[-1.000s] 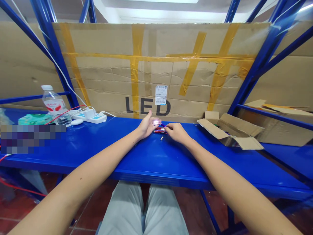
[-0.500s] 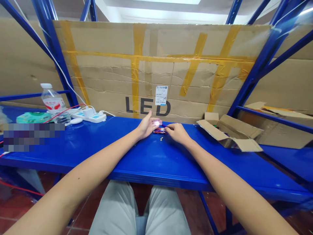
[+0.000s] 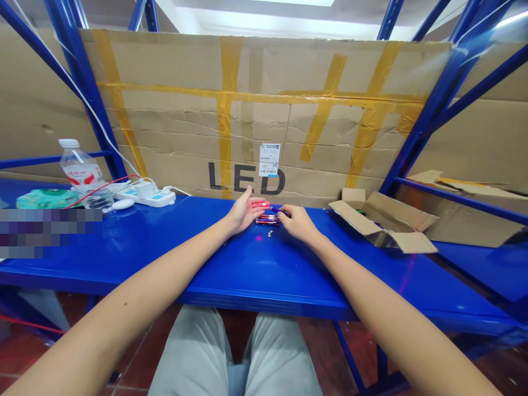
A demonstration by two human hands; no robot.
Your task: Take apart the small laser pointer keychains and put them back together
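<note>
Glow (image 3: 264,204) on left hand (image 3: 243,213) now red; white half a second ago. Left palm open, seemingly empty. Right hand (image 3: 297,222) pinches purple penlight (image 3: 274,209), beside red tubes (image 3: 266,220). Blue worktop (image 3: 268,275); taped LED carton (image 3: 173,129) behind, blue rack post (image 3: 82,82) at left.

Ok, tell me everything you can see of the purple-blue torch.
The torch looks slim, its material unclear at this size. The right hand pinches it, hiding one end. The other points toward the left hand, whose fingers show a red glow, so it seems lit. Red tubes lie close by; whether they touch it is unclear.
</note>
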